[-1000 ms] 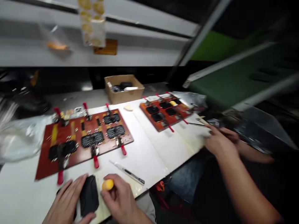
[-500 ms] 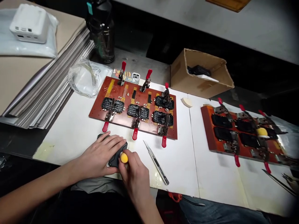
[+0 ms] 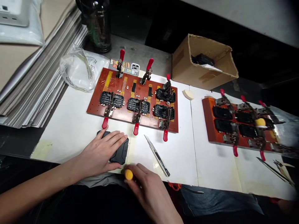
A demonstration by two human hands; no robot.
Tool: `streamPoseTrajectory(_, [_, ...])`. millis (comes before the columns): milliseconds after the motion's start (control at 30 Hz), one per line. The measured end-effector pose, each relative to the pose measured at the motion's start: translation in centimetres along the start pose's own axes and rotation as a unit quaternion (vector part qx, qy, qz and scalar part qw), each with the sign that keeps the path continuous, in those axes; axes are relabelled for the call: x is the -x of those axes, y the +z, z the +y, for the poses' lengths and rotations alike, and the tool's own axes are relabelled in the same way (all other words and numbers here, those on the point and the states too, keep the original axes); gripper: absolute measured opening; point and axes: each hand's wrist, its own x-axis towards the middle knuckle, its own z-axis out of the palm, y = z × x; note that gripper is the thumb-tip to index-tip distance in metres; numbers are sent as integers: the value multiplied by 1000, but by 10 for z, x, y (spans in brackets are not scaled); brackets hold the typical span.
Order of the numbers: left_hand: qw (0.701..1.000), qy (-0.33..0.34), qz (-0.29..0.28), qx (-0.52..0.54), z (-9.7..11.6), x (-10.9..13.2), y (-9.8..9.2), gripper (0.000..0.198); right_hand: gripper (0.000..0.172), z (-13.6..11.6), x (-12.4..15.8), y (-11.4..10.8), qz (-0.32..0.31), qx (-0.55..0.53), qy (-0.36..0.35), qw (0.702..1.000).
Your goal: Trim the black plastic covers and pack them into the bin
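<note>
My left hand point(image 3: 100, 153) lies palm down across a flat black plastic cover point(image 3: 120, 153), its fingers stretched out and apart. The cover's right end and a strip along its upper edge show; my palm and fingers hide the middle. Just below and right of it, my right hand point(image 3: 149, 189) closes around a small tool with a rounded yellow end point(image 3: 128, 174). The rest of that tool is hidden in my fingers. To the right, a cutter knife point(image 3: 157, 156) rests on the white sheet, apart from both hands.
Ahead stands a red-brown fixture board point(image 3: 93, 107) with red-handled clamps and several black parts. A second clamp board point(image 3: 207, 124) lies right, with a yellow round-topped piece point(image 3: 260, 122) on it. Behind are a cardboard box point(image 3: 182, 67), a phone point(image 3: 135, 67), a plastic bag point(image 3: 77, 73) and a dark bottle point(image 3: 99, 29).
My right hand has moved the yellow-ended tool off the cover, down and to the right. My left hand stays on the cover, with more of its right end showing. The view has shifted slightly.
</note>
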Motion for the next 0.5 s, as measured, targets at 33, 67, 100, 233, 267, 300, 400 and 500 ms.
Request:
streamPoseTrajectory(33, [1000,3,-4,-1,1,1,0,85,15,3,7,-4,12,-23,7,1000])
streamPoseTrajectory(67, [1000,7,-10,-4,2,2,0,86,15,5,12,-6,48,-45,13,998])
streamPoseTrajectory(100, [1000,12,-16,-8,4,3,1,88,17,8,15,-6,97,-62,19,993])
streamPoseTrajectory(233, [999,29,-31,-22,12,9,4,89,23,10,2,12,120,-63,-15,991])
streamPoseTrajectory(267, [999,31,-31,-23,14,9,5,87,24,9,-4,18,99,-53,-24,993])
streamPoseTrajectory(300, [999,34,-33,-24,14,9,5,85,24,7,-10,23,84,-41,-28,995])
streamPoseTrajectory(400, [999,32,-33,-29,14,10,8,84,26,3,-26,29,117,-15,-19,993])
streamPoseTrajectory(500, [999,22,-8,-30,12,11,13,96,26,2,-30,26,132,-9,-20,991])
